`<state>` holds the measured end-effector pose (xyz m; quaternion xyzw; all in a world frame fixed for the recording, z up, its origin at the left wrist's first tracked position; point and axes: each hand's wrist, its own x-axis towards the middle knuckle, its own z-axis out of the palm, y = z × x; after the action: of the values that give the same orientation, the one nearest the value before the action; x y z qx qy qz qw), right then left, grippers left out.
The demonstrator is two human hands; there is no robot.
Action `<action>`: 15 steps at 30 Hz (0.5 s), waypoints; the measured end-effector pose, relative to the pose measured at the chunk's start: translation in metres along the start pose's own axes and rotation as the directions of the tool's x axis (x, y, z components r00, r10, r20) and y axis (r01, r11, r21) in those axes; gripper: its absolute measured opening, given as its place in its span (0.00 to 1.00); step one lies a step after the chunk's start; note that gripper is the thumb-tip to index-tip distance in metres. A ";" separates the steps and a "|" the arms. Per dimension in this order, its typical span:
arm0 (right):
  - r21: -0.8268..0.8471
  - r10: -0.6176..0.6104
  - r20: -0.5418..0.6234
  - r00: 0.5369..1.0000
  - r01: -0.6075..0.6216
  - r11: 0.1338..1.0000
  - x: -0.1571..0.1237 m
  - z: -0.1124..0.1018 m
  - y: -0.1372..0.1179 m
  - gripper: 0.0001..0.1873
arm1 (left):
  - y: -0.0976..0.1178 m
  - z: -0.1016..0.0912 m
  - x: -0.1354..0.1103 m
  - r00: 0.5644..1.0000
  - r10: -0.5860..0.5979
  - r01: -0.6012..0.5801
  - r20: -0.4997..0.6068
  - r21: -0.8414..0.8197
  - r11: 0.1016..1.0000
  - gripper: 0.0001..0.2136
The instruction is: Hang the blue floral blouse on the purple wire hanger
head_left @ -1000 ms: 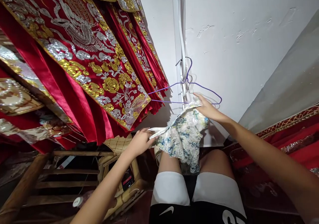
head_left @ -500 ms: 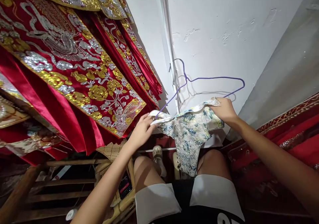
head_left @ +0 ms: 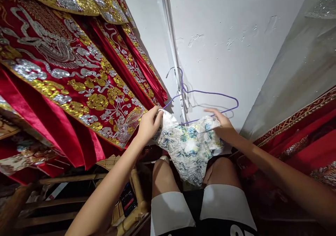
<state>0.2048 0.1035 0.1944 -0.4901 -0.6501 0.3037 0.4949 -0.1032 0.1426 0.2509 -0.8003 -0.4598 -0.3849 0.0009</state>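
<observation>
A white top (head_left: 189, 143) with a blue, green and yellow floral pattern hangs between my hands, above my thighs. My left hand (head_left: 150, 124) pinches its left shoulder, where the left end of a purple wire hanger (head_left: 215, 93) disappears behind fingers and cloth. At the top's other side, my right hand (head_left: 223, 124) grips the edge of the cloth, one finger stretched toward the hanger. The hanger's right end sticks out bare above that hand, and its lower bar runs behind the neckline. The hook lies across a white metal rail (head_left: 170, 29).
Red garments with gold and silver sequin embroidery (head_left: 97, 101) hang on the left. Below them is a bamboo seat or frame (head_left: 65, 178) with a phone (head_left: 128, 200) on it. A white wall (head_left: 223, 61) stands ahead; red beaded fabric (head_left: 301, 138) hangs at right.
The hanger has shifted left and lower, its hook now across the rail. The top hangs wider and fuller, and my right hand has moved left, closer to my left hand.
</observation>
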 end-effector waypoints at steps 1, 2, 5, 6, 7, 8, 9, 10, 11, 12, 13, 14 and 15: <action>0.017 -0.031 -0.105 0.994 0.033 0.999 -0.002 -0.003 0.001 0.37 | -0.004 -0.001 -0.003 1.000 0.009 -0.009 -0.005 0.034 0.999 0.11; 0.037 -0.068 -0.210 0.975 0.077 0.996 -0.003 -0.006 0.001 0.43 | -0.006 -0.002 -0.005 1.000 0.017 -0.016 -0.019 0.063 0.998 0.12; 0.058 -0.191 -0.461 0.867 0.244 0.968 0.002 -0.018 0.003 0.52 | -0.004 -0.001 -0.007 0.999 0.030 -0.025 -0.041 0.112 0.993 0.14; 0.046 -0.221 -0.494 0.841 0.279 0.959 0.005 -0.023 0.003 0.52 | -0.003 -0.001 -0.006 0.999 0.029 -0.025 -0.038 0.117 0.993 0.14; 0.026 -0.242 -0.509 0.826 0.296 0.955 0.008 -0.028 0.003 0.50 | -0.001 0.000 -0.006 0.999 0.028 -0.024 -0.033 0.115 0.993 0.15; 0.004 -0.250 -0.517 0.818 0.294 0.956 0.011 -0.034 0.003 0.45 | -0.001 0.001 -0.007 0.999 0.028 -0.024 -0.033 0.107 0.994 0.14; -0.015 -0.242 -0.515 0.822 0.274 0.962 0.012 -0.040 0.003 0.38 | -0.001 0.002 -0.007 0.999 0.027 -0.023 -0.043 0.093 0.995 0.14; -0.030 -0.221 -0.504 0.835 0.239 0.971 0.013 -0.046 0.003 0.29 | -0.002 0.003 -0.007 0.998 0.023 -0.018 -0.065 0.077 0.997 0.13; -0.039 -0.189 -0.489 0.852 0.195 0.980 0.013 -0.051 0.003 0.21 | -0.005 0.003 -0.008 0.995 0.010 -0.004 -0.098 0.059 0.998 0.12; -0.038 -0.149 -0.467 0.872 0.148 0.988 0.012 -0.056 0.002 0.14 | -0.009 0.002 -0.009 0.991 -0.016 0.021 -0.135 0.040 0.999 0.11; -0.021 -0.101 -0.430 0.897 0.102 0.995 0.011 -0.061 0.002 0.09 | -0.014 0.001 -0.009 0.985 -0.056 0.059 -0.160 0.017 0.998 0.12; 0.011 -0.050 -0.369 0.928 0.058 0.998 0.011 -0.065 0.001 0.06 | -0.018 0.000 -0.010 0.981 -0.106 0.106 -0.163 -0.007 0.994 0.13; 0.052 -0.006 -0.298 0.954 0.022 0.998 0.011 -0.068 0.000 0.05 | -0.022 -0.002 -0.009 0.977 -0.156 0.153 -0.145 -0.030 0.988 0.13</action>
<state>0.2684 0.1078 0.2208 -0.5119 -0.5629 0.2406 0.6026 -0.1226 0.1479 0.2389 -0.7317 -0.5155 -0.4459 -0.0028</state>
